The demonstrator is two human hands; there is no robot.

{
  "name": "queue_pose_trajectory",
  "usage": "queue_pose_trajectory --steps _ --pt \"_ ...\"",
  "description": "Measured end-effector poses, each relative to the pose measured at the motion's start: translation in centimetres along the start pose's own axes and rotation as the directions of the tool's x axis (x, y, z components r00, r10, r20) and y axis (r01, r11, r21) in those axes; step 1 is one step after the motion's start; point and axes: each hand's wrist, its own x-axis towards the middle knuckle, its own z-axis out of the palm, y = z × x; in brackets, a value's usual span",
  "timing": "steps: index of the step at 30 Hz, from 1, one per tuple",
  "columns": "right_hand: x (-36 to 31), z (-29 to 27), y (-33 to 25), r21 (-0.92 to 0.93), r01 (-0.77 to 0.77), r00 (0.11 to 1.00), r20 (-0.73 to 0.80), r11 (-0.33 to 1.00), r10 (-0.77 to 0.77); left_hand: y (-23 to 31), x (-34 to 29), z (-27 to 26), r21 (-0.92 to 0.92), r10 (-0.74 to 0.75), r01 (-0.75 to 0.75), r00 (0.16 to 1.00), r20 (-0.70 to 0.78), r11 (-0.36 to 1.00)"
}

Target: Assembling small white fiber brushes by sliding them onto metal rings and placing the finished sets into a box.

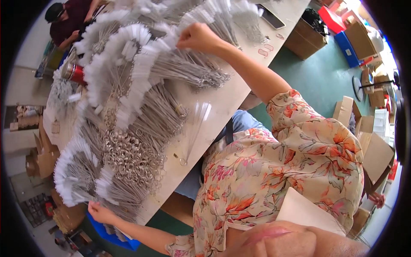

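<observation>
Heaps of thin wire brushes (158, 107) with white bristle-like ends and metal loops cover much of the table (214, 115). My right hand (199, 38) is closed above the far bundles, and whatever it may hold is hidden. At the table's near-left edge, my left hand (100, 212) is closed with its fingertips pinched beside a fanned bundle (75, 175). I cannot make out anything between those fingers. Several loose wire brushes (199, 128) lie apart on the bare tabletop, near a dense pile of metal loops (130, 160).
A red can (75, 73) stands among the bundles. A phone (272, 17) and small tags (263, 52) lie at the far edge. Below the left hand is a blue bin (107, 233). Cardboard boxes (305, 38) stand on the green floor. Another person (70, 21) is across the table.
</observation>
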Motion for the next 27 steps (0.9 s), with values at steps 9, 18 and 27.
queue_pose_trajectory --steps 9,18,27 --pt "2.7 -16.3 9.0 0.293 -0.027 0.859 -0.483 0.956 0.173 5.5 0.0 0.7 -0.329 0.012 0.007 0.998 0.056 0.944" --pt "0.9 -14.9 14.2 -0.557 -0.44 0.895 -0.339 0.704 0.291 10.1 -5.6 1.7 -0.713 -0.122 0.593 0.794 0.596 0.374" --pt "-2.8 -14.5 -4.8 0.339 0.168 0.906 -0.423 0.926 -0.01 19.8 -9.5 1.6 -0.772 0.223 0.543 0.75 0.623 0.332"
